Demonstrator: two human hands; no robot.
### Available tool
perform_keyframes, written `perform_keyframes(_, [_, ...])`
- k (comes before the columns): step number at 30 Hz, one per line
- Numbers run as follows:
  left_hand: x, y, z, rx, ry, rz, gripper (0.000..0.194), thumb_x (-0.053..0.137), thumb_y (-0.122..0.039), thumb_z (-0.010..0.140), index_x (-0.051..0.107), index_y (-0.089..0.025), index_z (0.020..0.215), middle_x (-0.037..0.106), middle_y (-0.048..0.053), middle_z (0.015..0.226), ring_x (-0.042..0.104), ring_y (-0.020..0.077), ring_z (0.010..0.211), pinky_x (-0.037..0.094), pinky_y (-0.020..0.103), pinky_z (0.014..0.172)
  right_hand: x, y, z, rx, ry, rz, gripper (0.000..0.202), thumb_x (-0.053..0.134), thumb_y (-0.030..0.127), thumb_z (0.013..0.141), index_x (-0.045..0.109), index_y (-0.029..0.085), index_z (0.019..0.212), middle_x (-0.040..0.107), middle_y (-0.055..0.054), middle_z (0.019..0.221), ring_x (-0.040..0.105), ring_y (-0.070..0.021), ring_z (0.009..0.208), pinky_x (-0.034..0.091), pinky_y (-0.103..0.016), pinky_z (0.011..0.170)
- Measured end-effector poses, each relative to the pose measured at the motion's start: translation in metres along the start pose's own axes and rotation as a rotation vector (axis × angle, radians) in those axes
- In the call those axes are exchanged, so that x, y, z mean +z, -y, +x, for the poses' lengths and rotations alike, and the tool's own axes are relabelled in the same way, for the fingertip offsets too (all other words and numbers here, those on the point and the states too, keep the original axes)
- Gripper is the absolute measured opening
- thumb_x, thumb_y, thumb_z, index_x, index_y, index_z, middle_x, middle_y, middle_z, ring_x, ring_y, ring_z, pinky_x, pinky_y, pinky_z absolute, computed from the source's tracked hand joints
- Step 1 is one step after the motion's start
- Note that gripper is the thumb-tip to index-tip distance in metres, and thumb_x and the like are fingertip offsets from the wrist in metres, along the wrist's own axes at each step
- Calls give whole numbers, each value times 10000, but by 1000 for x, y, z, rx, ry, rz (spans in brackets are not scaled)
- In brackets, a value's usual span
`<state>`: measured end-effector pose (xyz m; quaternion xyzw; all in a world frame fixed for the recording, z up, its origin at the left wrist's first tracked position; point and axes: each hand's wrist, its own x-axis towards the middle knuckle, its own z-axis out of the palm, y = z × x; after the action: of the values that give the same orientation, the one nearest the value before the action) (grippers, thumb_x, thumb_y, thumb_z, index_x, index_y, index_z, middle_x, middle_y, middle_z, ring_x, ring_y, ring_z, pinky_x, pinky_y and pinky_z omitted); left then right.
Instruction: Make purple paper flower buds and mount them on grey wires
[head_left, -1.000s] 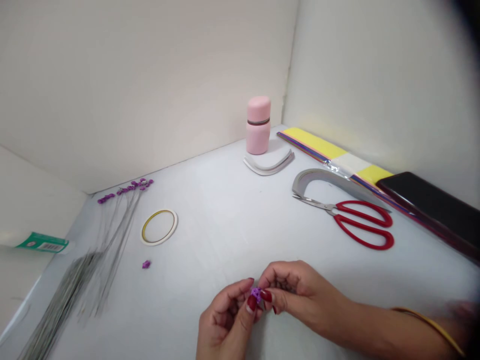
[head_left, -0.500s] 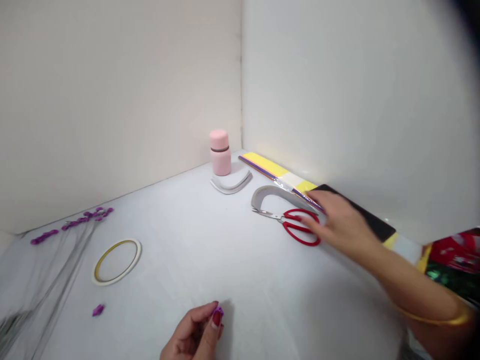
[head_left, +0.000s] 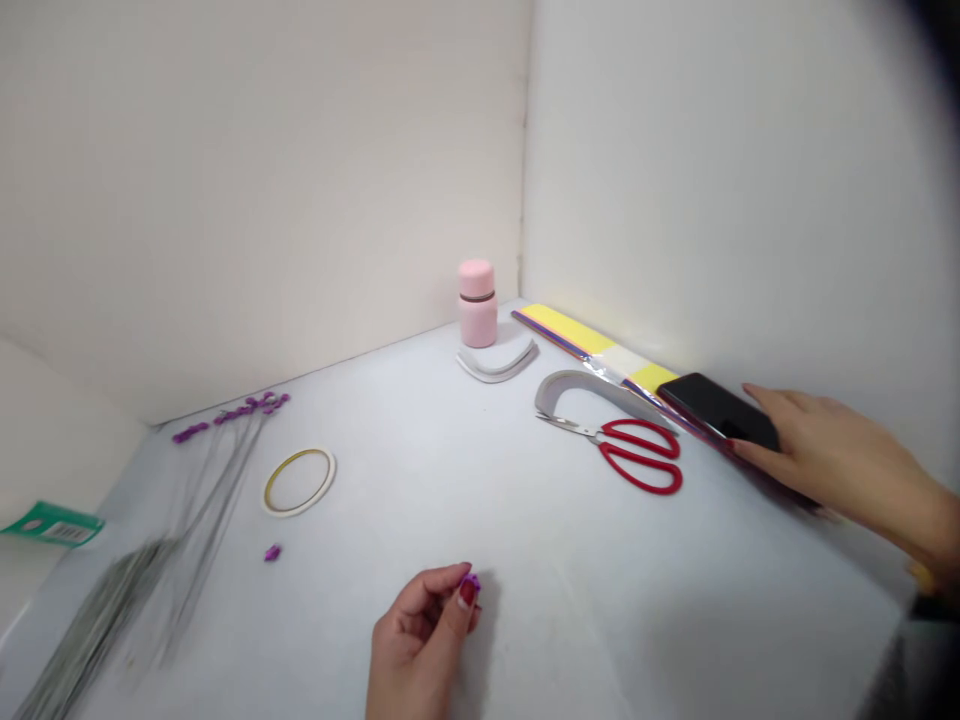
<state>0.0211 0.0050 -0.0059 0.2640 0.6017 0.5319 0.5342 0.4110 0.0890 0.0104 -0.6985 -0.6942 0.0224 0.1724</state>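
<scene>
My left hand (head_left: 424, 640) is at the front of the table, thumb and forefinger pinched on a small purple flower (head_left: 472, 581), mostly covered by the fingertips. At the right, my right hand (head_left: 840, 455) grips the near end of a black phone (head_left: 720, 408), thumb on one side and fingers on the other. The phone rests over a long flat pack of coloured strips (head_left: 577, 335), yellow on top. Red-handled scissors (head_left: 637, 455) lie left of the phone. Another purple flower piece (head_left: 272, 552) lies by itself on the table, left of my left hand.
A roll of white tape (head_left: 332, 480) lies at left. Behind it are thin stems tipped with purple flowers (head_left: 251, 406), and a bundle of grey-green wires (head_left: 97, 620). Curled pale strips (head_left: 499, 372) lie before a pink bottle (head_left: 478, 318). Walls rise behind and at right.
My right hand has moved right from beside the scissors and the strip pack to the phone. My left hand keeps its pinch on the flower. The view has shifted left.
</scene>
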Motion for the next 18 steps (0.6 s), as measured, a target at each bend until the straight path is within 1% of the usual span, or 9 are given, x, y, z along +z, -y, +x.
perform_keyframes(1, [0, 0, 0, -25, 12, -23, 292, 815, -374, 468, 732, -161, 651, 654, 9, 528, 561, 94, 510, 471, 158, 530, -1, 23, -2, 16, -35, -8, 472, 521, 472, 699, 476, 242, 1108, 584, -164, 1024, 495, -466, 933, 371, -574, 688])
perform_keyframes(2, [-1, 1, 0, -49, 26, -48, 279, 817, -355, 479, 733, -158, 659, 659, 10, 533, 567, 90, 510, 469, 155, 531, 0, 49, -6, 22, -49, 106, 427, 492, 463, 737, 504, 228, 1094, 575, -165, 1058, 509, -430, 935, 393, -538, 699])
perform_keyframes(3, [-1, 1, 0, -68, 38, -74, 270, 818, -341, 487, 734, -156, 665, 663, 11, 537, 571, 86, 508, 469, 153, 533, 2, 79, -10, 17, 40, 287, 383, 482, 453, 777, 523, 233, 1087, 574, -140, 1098, 525, -382, 949, 419, -492, 719])
perform_keyframes(6, [-2, 2, 0, -87, 55, -124, 266, 822, -328, 489, 732, -152, 667, 666, 8, 545, 574, 78, 501, 467, 152, 531, 19, 166, -27, -49, 555, 766, 298, 507, 444, 810, 606, 203, 954, 646, -83, 951, 584, -266, 881, 460, -377, 743])
perform_keyframes(7, [-3, 2, 0, -80, 57, -132, 264, 823, -324, 488, 731, -151, 665, 669, 9, 548, 574, 79, 499, 466, 156, 529, 27, 191, -33, -82, 681, 857, 285, 524, 430, 806, 616, 187, 922, 661, -73, 883, 595, -242, 827, 465, -348, 708])
perform_keyframes(9, [-4, 3, 1, -60, 71, -144, 249, 819, -314, 503, 729, -149, 666, 668, 11, 544, 572, 84, 503, 465, 164, 527, 44, 226, -42, -119, 820, 987, 243, 540, 383, 814, 628, 164, 875, 665, -51, 783, 597, -196, 736, 458, -300, 649])
perform_keyframes(12, [-6, 3, 4, -40, 94, -162, 225, 804, -306, 537, 733, -149, 680, 663, 10, 525, 562, 85, 509, 455, 163, 524, 64, 245, -49, -116, 848, 1196, 184, 582, 329, 802, 622, 149, 806, 655, -28, 742, 586, -156, 713, 441, -264, 650])
perform_keyframes(15, [-7, 3, 6, -80, 106, -167, 245, 805, -320, 529, 744, -156, 700, 682, 17, 541, 565, 83, 514, 455, 161, 531, 74, 243, -50, -12, 879, 1396, 181, 606, 320, 787, 601, 142, 759, 642, -18, 709, 586, -141, 708, 439, -262, 668])
perform_keyframes(18, [-6, 3, 6, -108, 140, -160, 256, 806, -318, 525, 748, -162, 719, 699, 29, 570, 583, 93, 534, 468, 170, 551, 77, 237, -48, 116, 912, 1457, 196, 638, 328, 759, 587, 141, 732, 617, 0, 647, 570, -124, 649, 430, -254, 630])
